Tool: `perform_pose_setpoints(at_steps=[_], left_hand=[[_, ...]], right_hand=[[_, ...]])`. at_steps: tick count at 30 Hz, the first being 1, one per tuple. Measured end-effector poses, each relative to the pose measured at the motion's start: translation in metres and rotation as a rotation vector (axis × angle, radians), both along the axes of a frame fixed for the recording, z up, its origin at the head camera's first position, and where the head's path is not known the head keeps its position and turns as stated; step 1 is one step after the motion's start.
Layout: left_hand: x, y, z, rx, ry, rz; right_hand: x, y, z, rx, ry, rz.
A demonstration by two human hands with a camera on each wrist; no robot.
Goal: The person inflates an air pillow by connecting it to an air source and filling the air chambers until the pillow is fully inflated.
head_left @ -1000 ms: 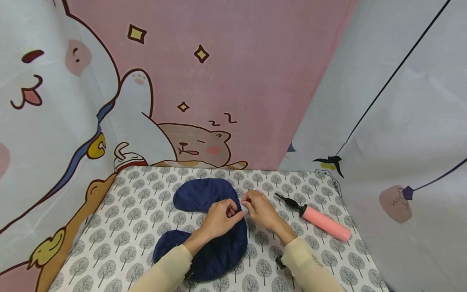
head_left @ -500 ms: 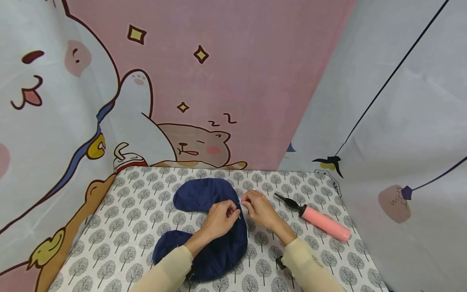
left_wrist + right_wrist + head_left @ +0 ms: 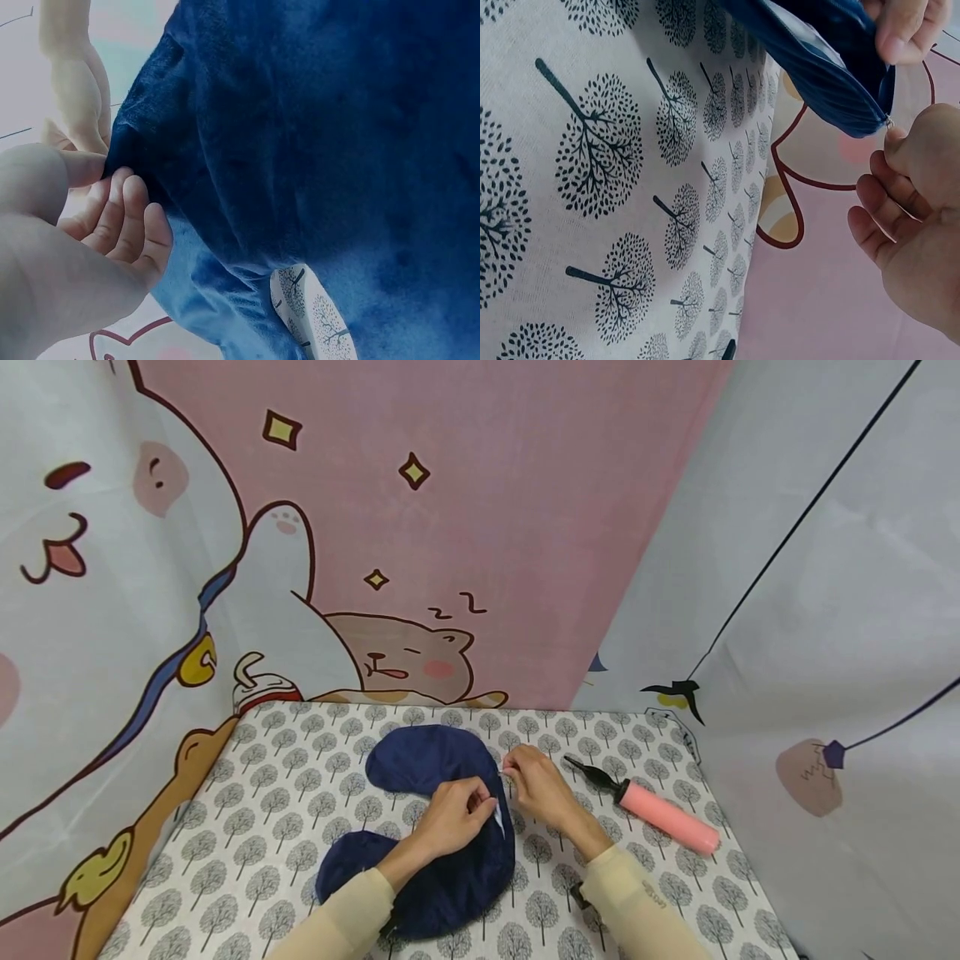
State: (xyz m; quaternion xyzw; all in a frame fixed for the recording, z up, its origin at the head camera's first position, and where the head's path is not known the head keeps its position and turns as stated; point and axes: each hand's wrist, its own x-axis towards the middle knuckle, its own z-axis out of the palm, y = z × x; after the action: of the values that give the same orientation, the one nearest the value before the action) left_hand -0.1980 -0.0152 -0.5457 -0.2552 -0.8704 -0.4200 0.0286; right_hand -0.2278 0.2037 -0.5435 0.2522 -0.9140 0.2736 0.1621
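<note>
A navy, plush U-shaped neck pillow (image 3: 480, 877) lies on the table, its two arms pointing left. Along its right outer edge a zip stands partly undone, and white lining (image 3: 799, 28) shows through the gap in the right wrist view. My right hand (image 3: 542, 787) pinches the small metal zip pull (image 3: 889, 122) between thumb and forefinger at the far end of the opening. Just left of it, my left hand (image 3: 450, 818) pinches the pillow's fabric edge (image 3: 124, 142) beside the zip, thumb against fingertips.
To the right lies a pink hand pump (image 3: 670, 817) with a black nozzle (image 3: 592, 772), set at a slant. A tree-print cloth (image 3: 262, 827) covers the table. Behind rises a pink backdrop (image 3: 510, 527) with cartoon animals. A small black object (image 3: 579, 895) shows beside the right sleeve.
My right hand has moved slightly away along the pillow's edge with the zip pull. The gap has widened, showing more white lining. The pillow has shifted slightly right.
</note>
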Motion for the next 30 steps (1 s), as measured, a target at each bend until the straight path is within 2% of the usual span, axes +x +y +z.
perform_pose_setpoints(at_steps=[9,19,24,30], left_hand=[[0.006,-0.003,0.001,-0.019,0.003,-0.032],[0.010,-0.005,0.005,-0.012,0.004,-0.085],[0.010,-0.003,0.006,-0.015,0.000,-0.057],[0.009,-0.004,-0.002,-0.019,-0.007,-0.008]], right_hand=[[-0.005,0.003,0.002,0.000,0.036,-0.039],[-0.014,0.005,-0.001,-0.011,0.026,-0.074],[-0.016,0.007,-0.005,-0.016,0.020,-0.059],[-0.016,0.008,-0.011,-0.036,-0.001,-0.049]])
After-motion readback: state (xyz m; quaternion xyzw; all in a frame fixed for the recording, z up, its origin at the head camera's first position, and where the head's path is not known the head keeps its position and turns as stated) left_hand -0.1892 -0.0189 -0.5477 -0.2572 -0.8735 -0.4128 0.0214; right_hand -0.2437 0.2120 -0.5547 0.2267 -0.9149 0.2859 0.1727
